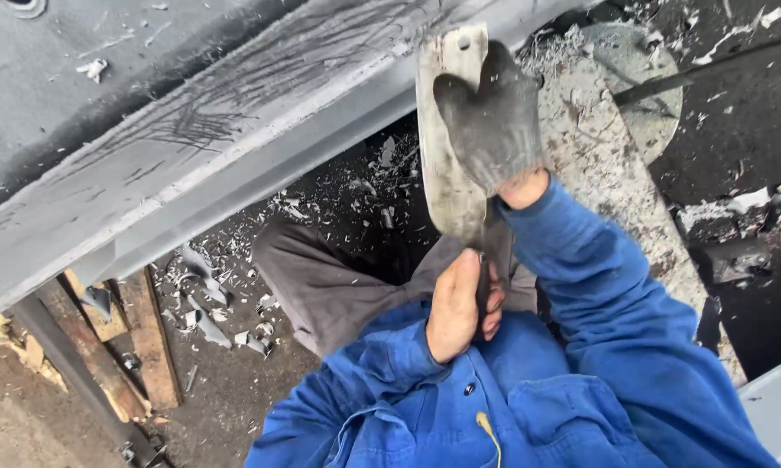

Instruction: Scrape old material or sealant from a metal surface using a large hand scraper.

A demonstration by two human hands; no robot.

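Note:
A broad, worn metal cleaver blade [442,173] with a hole near its tip points up toward a grey scratched metal beam [234,139]. My left hand [460,305], bare, grips the cleaver's handle close to my chest. My right hand [492,117] wears a dark grey glove and presses flat against the side of the blade near its top, fingers together. The blade's tip lies at the beam's edge. Both sleeves are blue, and my grey-trousered knee [321,286] is below the beam.
Pale metal shavings [208,321] litter the dark ground under the beam. Rusty wooden planks [148,338] lie at the lower left. A rough, speckled concrete block [607,173] runs down the right, with a round grey disc [641,78] behind it.

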